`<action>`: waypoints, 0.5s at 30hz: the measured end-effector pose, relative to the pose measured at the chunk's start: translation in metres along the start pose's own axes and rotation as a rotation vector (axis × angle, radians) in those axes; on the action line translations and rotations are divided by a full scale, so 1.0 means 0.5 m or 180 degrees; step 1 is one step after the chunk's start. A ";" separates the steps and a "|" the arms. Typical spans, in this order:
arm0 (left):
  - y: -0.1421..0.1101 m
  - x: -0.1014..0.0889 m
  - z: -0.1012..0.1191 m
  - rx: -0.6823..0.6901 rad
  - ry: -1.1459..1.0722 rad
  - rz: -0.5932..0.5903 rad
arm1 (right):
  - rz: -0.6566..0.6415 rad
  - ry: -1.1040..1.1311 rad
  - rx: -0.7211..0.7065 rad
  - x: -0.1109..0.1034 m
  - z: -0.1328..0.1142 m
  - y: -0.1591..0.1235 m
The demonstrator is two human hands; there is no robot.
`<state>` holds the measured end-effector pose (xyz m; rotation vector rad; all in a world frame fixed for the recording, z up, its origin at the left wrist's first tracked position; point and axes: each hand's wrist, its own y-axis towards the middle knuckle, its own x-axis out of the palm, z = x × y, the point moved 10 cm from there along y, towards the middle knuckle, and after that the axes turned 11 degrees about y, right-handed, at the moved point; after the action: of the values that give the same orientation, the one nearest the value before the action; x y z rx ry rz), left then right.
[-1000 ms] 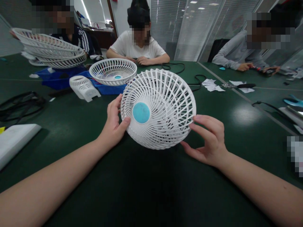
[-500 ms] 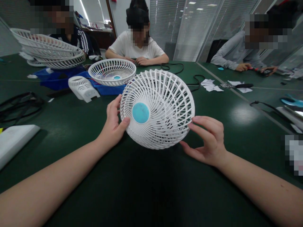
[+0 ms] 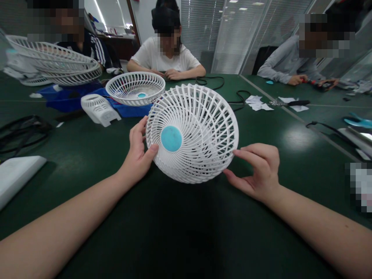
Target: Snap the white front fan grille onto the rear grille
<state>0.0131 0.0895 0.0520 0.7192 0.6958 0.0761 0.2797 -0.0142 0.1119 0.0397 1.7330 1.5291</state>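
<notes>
A white plastic fan grille (image 3: 200,128) with a round blue centre cap (image 3: 171,138) is held tilted above the dark green table (image 3: 174,232), its convex face towards me. My left hand (image 3: 137,153) grips its left rim, thumb on the front and fingers behind. My right hand (image 3: 260,170) holds the right rim with curled fingertips and thumb below.
A second white grille (image 3: 135,88) lies on blue cloth behind, beside a white fan housing (image 3: 99,109). A stack of grilles (image 3: 55,66) stands far left. Black cables (image 3: 20,130), a white slab (image 3: 14,176) and paper scraps (image 3: 257,102) lie around. Three people sit across the table.
The grille has barely shifted, turning slightly in my hands. My right fingers have curled closer onto the rim. The view has drifted a little to the left.
</notes>
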 end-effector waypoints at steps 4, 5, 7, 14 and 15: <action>-0.001 0.002 -0.001 -0.0022 0.0016 -0.0032 | -0.0343 0.0505 0.0180 0.020 0.009 0.001; -0.001 0.001 -0.001 -0.0018 0.0068 -0.0039 | -0.0381 0.0596 0.0210 0.023 0.011 0.000; 0.000 -0.001 0.006 0.0047 0.0264 -0.0046 | -0.0400 0.0665 0.0213 0.026 0.013 -0.001; 0.004 -0.007 0.025 0.0212 0.0719 -0.0036 | -0.0468 0.0828 0.0163 0.028 0.011 -0.001; 0.004 -0.006 0.025 0.0211 0.0722 -0.0050 | -0.0476 0.0863 0.0155 0.028 0.011 -0.001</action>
<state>0.0188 0.0832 0.0617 0.7757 0.9240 0.1220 0.2736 -0.0029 0.1044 -0.2784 1.9370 1.4334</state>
